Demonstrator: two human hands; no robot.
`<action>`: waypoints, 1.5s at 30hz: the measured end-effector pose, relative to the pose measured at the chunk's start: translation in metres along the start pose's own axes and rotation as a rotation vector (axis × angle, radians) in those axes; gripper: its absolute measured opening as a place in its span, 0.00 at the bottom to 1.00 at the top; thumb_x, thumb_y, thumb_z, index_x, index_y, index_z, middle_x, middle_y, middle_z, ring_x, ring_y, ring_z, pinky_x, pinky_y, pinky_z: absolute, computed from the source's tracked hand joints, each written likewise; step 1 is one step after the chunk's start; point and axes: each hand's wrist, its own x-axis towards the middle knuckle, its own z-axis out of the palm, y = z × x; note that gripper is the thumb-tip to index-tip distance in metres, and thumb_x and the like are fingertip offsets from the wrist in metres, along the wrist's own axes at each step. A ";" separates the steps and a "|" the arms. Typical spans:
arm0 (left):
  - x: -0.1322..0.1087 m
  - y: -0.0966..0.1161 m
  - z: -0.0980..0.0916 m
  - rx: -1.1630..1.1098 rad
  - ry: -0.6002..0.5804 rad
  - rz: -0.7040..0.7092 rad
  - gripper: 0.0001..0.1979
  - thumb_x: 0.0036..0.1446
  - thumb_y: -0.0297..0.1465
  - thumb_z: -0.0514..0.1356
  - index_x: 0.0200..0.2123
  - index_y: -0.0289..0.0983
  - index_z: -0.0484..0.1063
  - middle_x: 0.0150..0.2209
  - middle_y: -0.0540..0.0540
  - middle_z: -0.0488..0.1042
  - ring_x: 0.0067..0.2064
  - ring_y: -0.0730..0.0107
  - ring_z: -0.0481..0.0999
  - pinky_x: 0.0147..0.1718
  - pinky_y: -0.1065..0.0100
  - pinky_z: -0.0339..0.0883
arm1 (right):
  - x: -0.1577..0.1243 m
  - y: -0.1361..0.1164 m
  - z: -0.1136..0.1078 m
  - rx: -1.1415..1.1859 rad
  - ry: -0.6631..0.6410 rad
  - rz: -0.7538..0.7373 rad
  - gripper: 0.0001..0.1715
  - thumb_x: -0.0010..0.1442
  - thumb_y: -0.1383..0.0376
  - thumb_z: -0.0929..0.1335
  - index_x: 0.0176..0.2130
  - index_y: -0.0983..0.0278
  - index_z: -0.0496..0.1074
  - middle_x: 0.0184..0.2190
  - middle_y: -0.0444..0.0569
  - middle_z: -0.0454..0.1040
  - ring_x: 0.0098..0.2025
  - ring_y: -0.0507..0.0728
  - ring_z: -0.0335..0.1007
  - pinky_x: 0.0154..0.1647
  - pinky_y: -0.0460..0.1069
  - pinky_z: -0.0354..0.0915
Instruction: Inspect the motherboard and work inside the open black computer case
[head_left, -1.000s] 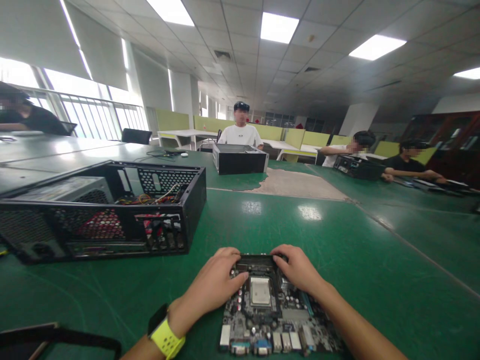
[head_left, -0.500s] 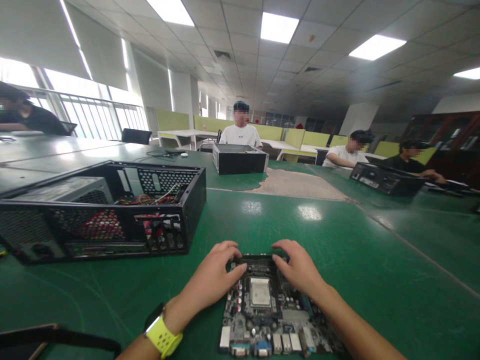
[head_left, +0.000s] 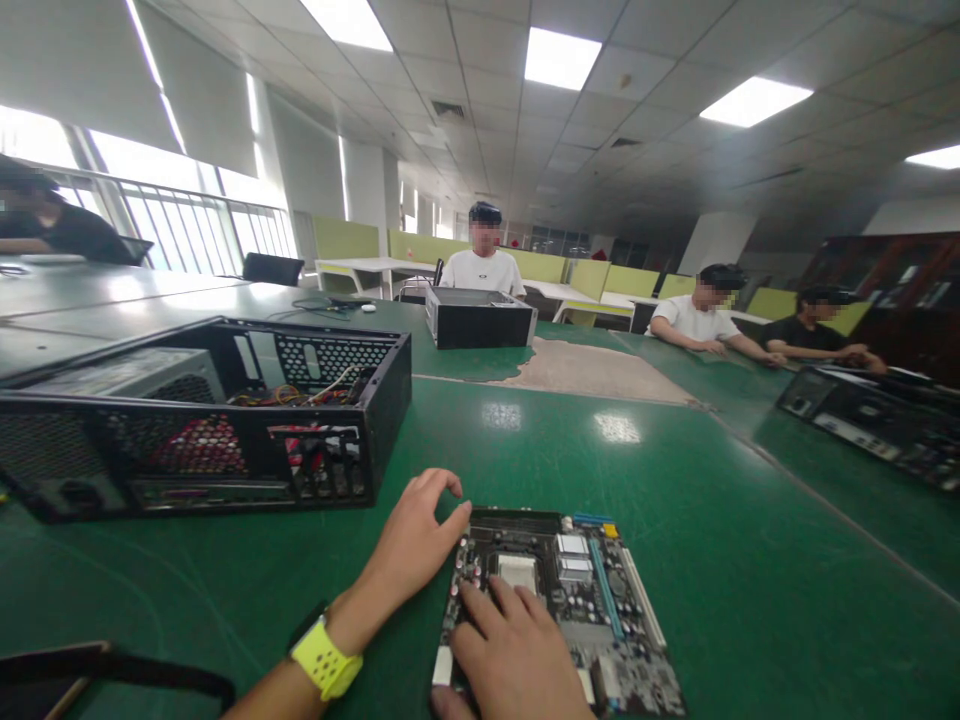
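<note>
A motherboard (head_left: 607, 600) lies flat on the green table in front of me, its port side toward me. A pale square processor (head_left: 519, 572) sits in its socket. My left hand (head_left: 420, 530) is at the board's far left corner, thumb and forefinger apart, the thumb tip at the edge; whether it touches is unclear. Spread over the near left part of the board is my right hand (head_left: 517, 650), palm down, fingertips by the processor and thumb near the port side. It hides several of the ports.
An open black computer case (head_left: 390, 400) with cables inside stands at the left. Another case (head_left: 480, 325) is before a person in white. A third case (head_left: 870, 420) lies at the right, near two more people. A dark strap (head_left: 172, 680) is at the lower left.
My right hand has moved from the board's far edge to its near left part. My left hand shifted slightly left. At the right, a case has moved farther right and nearer.
</note>
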 end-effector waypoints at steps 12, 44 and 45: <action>-0.001 -0.008 0.004 0.011 -0.016 -0.007 0.08 0.57 0.36 0.54 0.35 0.39 0.67 0.39 0.46 0.72 0.45 0.58 0.69 0.47 0.56 0.63 | -0.003 0.027 -0.022 0.005 0.018 -0.095 0.31 0.58 0.47 0.65 0.57 0.55 0.66 0.63 0.50 0.59 0.64 0.70 0.50 0.62 0.70 0.44; 0.001 0.013 -0.025 0.500 0.289 0.239 0.17 0.59 0.33 0.54 0.51 0.37 0.65 0.54 0.38 0.66 0.57 0.53 0.61 0.54 0.52 0.55 | -0.073 0.443 -0.105 -0.451 0.334 0.556 0.27 0.59 0.59 0.57 0.47 0.65 0.76 0.56 0.54 0.69 0.58 0.64 0.63 0.61 0.56 0.57; 0.006 0.016 -0.035 0.577 0.394 0.219 0.20 0.59 0.35 0.54 0.54 0.36 0.63 0.57 0.36 0.63 0.59 0.50 0.59 0.55 0.50 0.53 | -0.071 0.439 -0.105 -0.464 0.315 0.577 0.27 0.59 0.60 0.56 0.48 0.66 0.76 0.57 0.56 0.68 0.58 0.64 0.64 0.61 0.55 0.57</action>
